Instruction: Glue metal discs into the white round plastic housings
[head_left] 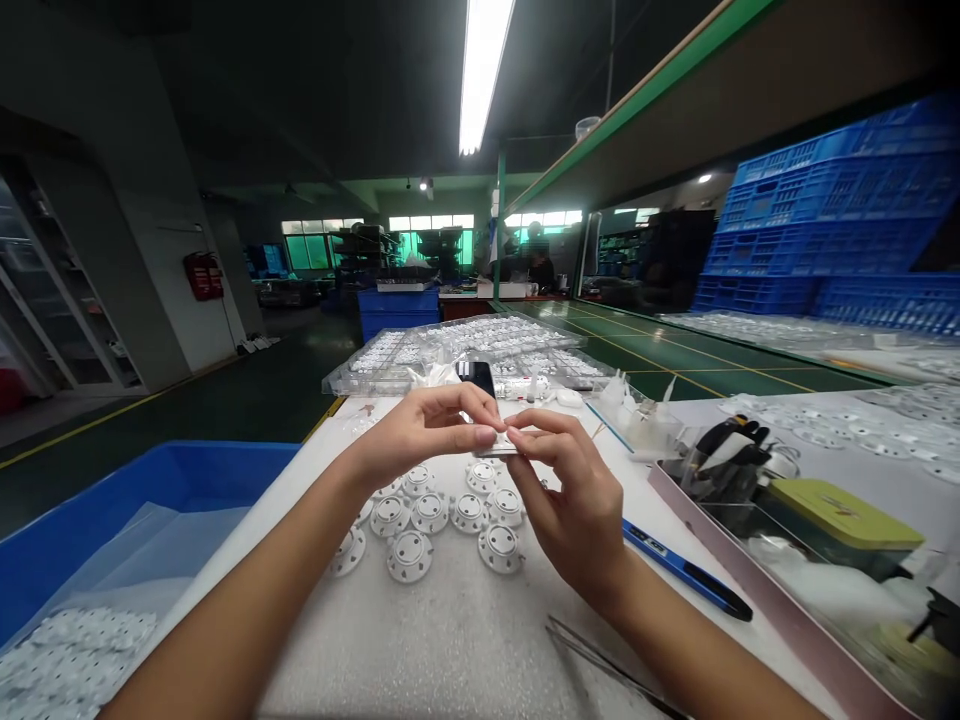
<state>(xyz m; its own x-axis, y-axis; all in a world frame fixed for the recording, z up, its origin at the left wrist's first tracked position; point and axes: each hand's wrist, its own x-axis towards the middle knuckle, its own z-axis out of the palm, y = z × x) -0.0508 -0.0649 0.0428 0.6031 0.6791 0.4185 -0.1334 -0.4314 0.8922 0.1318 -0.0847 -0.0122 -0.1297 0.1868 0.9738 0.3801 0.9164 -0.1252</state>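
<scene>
Over the white foam-covered worktop (420,650), my left hand (431,425) and my right hand (574,480) meet at one small white round part (493,450). Its thin edge shows between the fingertips; the rest is hidden by them. My left thumb and fingers pinch it from the left, while my right fingers close on it from the other side. Below lie several white round parts with raised centres and small holes, among them one at the front (410,555) and another to its right (501,548).
At left stands a blue bin (172,460) with white parts in it. A blue pen-shaped tool (686,570), tweezers (600,665) and a pink tray (697,530) lie right. Clear trays of parts (480,340) and a phone (477,376) sit behind. Blue crates (810,220) are stacked far right.
</scene>
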